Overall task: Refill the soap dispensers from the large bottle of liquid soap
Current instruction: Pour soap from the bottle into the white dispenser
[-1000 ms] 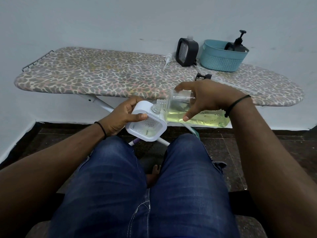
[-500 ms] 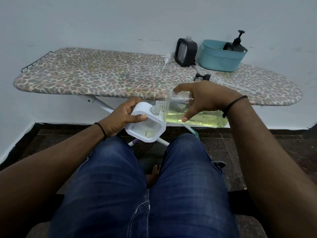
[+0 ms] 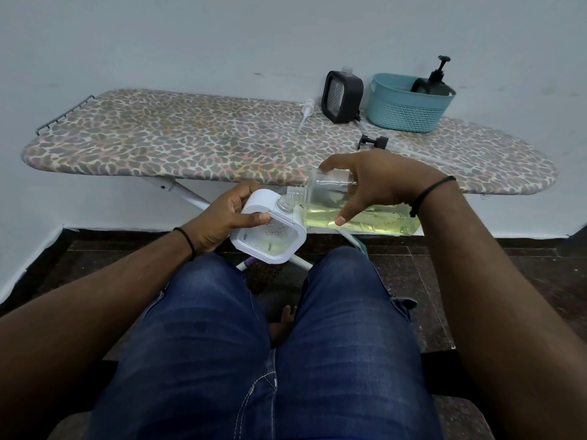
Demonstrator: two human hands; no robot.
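My left hand (image 3: 219, 220) grips a white square soap dispenser (image 3: 270, 241) with a clear front, tilted above my knees. My right hand (image 3: 378, 182) holds the large clear bottle (image 3: 374, 219) of yellow liquid soap on its side, its threaded mouth against the dispenser's open neck (image 3: 286, 204). A little yellow soap lies in the bottom of the dispenser. A black square dispenser (image 3: 341, 96) stands uncapped on the ironing board. Another black pump dispenser (image 3: 433, 82) sits in the teal basket (image 3: 403, 114).
The leopard-print ironing board (image 3: 197, 144) stands against the wall in front of me. On it lie a white pump head (image 3: 306, 112) and a black pump head (image 3: 373, 142) with its tube. My legs in blue jeans fill the foreground.
Both hands and the two containers have stayed almost still; the bottle remains tipped at the dispenser's neck.
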